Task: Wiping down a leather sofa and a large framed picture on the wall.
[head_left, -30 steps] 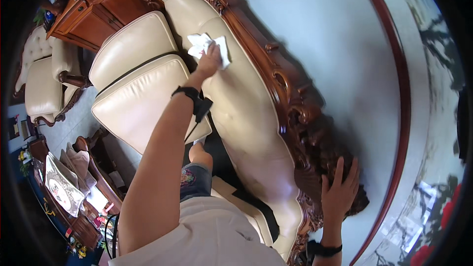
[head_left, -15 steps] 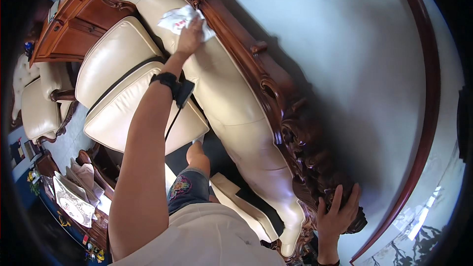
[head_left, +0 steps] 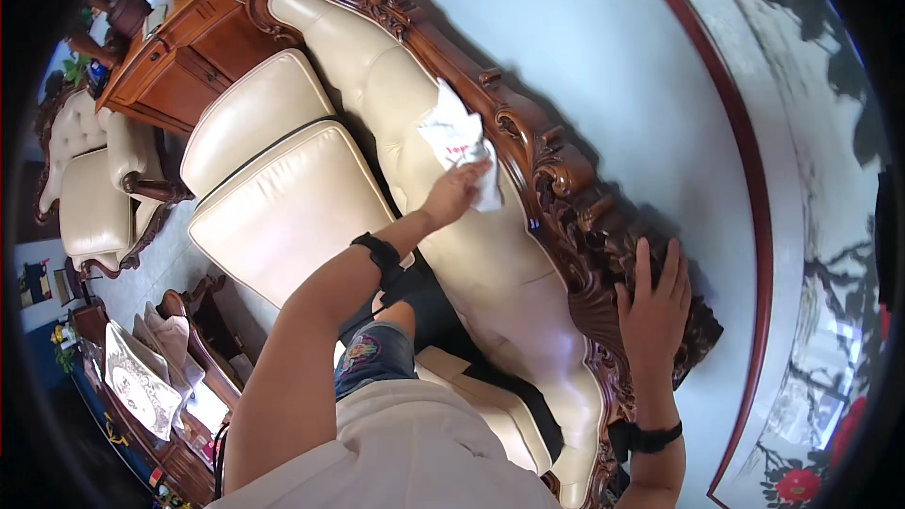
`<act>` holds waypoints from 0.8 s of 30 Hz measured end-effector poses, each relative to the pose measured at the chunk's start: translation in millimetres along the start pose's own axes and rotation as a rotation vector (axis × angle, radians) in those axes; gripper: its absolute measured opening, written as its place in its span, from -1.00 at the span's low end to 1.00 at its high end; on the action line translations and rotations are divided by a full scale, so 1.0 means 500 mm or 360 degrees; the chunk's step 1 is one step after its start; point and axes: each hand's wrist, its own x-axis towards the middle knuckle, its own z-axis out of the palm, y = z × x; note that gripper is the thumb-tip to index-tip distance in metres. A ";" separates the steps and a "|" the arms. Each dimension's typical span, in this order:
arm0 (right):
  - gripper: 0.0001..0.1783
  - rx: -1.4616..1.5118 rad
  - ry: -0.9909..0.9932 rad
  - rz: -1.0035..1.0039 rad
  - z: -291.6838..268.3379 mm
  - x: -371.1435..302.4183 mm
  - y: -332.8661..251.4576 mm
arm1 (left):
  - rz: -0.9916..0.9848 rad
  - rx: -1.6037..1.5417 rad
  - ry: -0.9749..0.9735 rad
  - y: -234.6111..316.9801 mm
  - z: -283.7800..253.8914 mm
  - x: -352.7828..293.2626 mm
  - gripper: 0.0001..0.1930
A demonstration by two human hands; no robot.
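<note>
My left hand [head_left: 459, 188] is closed on a crumpled white cloth [head_left: 441, 132] with red print. It presses the cloth against the cream leather backrest [head_left: 377, 75] of a sofa, beside the carved dark wood frame [head_left: 514, 127] along its top. Its fingers are partly hidden by the cloth. Lower right, my right hand [head_left: 655, 306] lies on the carved crest of that frame with its fingers spread and nothing in them. Both wrists wear black straps.
Two loose cream seat cushions [head_left: 297, 203] lean left of the backrest, over the dark sofa base [head_left: 429, 311]. A wooden cabinet [head_left: 203, 57] stands beyond. Further left are a cream armchair [head_left: 99, 198] and a wooden table with folded cloths [head_left: 141, 377]. A pale wall [head_left: 603, 75] rises behind the sofa.
My left hand has brought the cloth down along the backrest, nearer to me. My right hand stays on the carved wood, and the view has shifted.
</note>
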 end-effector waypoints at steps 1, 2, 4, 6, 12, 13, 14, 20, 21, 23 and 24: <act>-0.20 0.0004 0.0020 0.0007 -0.005 -0.001 0.003 | -0.0099 -0.0129 -0.0156 0.030 -0.003 -0.005 -0.37; -0.20 0.0001 0.0043 0.0014 -0.002 -0.001 0.004 | -0.0202 -0.0261 -0.0317 0.053 -0.008 -0.013 -0.42; -0.21 0.0025 0.0063 -0.0028 0.002 0.006 -0.005 | -0.0394 -0.0750 -0.0298 0.068 -0.030 -0.042 -0.46; -0.21 0.0026 0.0135 -0.0042 0.005 0.006 -0.008 | -0.0559 -0.1271 -0.0280 0.108 -0.051 -0.039 -0.49; -0.23 0.0022 0.0136 -0.0035 0.005 -0.022 0.019 | -0.0435 -0.1764 0.0094 0.367 -0.138 0.079 -0.48; -0.23 0.0025 0.0146 -0.0036 0.004 -0.021 0.019 | -0.0290 -0.1444 0.0055 0.374 -0.133 0.104 -0.49; -0.22 0.0024 0.0123 -0.0037 0.005 -0.023 0.020 | -0.0146 -0.1130 0.0014 0.377 -0.119 0.126 -0.49; -0.21 0.0070 0.0119 -0.0064 0.000 -0.013 -0.006 | 0.0616 0.0456 0.0061 0.297 -0.020 0.148 -0.59; -0.21 0.0070 0.0105 -0.0046 0.003 -0.016 0.001 | 0.0687 0.0466 0.0026 0.298 -0.013 0.158 -0.63; -0.21 0.0068 0.0106 -0.0039 0.001 -0.012 0.009 | 0.0778 0.0650 -0.0049 0.281 -0.026 0.192 -0.70; -0.22 0.0074 0.0109 -0.0034 -0.002 -0.015 0.008 | 0.0776 0.0642 -0.0063 0.259 -0.044 0.208 -0.70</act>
